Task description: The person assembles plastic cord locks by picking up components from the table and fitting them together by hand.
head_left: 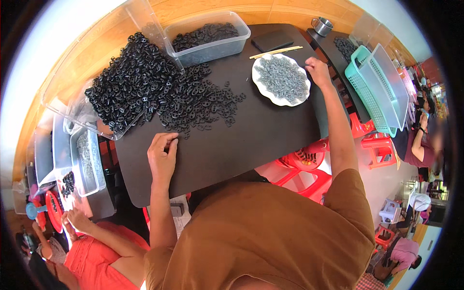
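Note:
My left hand (163, 153) rests at the near edge of a spread of small black plastic pieces with holes (198, 99). Its fingers are curled together, and anything between them is too small to make out. At the right edge of a white scalloped plate (266, 99) is my right hand (318, 72), its fingers closed in a pinch; what they hold, if anything, does not show. Small clear-grey pieces (282, 77) fill the plate. A tall heap of the black pieces (133, 82) spills from a tipped clear bin (65, 110) at the left.
Behind the heap stands a clear tub (208, 54) of black pieces. Chopsticks (276, 52) and a flat black box (272, 40) lie beyond the plate. A teal basket (363, 89) and metal mug (322, 26) are at the right. Someone in red (104, 251) works at the left.

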Motion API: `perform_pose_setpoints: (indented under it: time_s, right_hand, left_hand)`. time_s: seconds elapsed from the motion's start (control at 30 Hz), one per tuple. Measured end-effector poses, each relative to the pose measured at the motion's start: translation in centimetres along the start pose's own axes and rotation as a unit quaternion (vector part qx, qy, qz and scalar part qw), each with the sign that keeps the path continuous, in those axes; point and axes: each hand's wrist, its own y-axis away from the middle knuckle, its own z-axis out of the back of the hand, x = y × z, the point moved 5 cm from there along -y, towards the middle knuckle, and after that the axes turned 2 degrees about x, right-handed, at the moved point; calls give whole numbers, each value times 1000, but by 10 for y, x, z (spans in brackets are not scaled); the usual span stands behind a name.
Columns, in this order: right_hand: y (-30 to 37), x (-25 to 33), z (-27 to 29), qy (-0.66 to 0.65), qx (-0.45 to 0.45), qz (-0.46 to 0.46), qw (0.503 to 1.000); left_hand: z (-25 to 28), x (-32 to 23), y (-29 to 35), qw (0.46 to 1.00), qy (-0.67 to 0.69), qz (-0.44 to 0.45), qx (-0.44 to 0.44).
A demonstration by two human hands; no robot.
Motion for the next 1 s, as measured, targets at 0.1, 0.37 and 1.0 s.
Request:
perform_pose_setpoints:
  time_s: [0.1,0.37,1.0]
  right_hand:
    - [-10,-9,-7,102,71,9,992]
    - [-4,52,9,-62,129,-66,987]
    - [10,252,-94,59,187,343,919]
  left_hand:
    - [1,-2,1,1000,5,-1,-2]
    - [1,0,1,1000,13,10,4]
    - [3,4,2,1000,22,-13,-16]
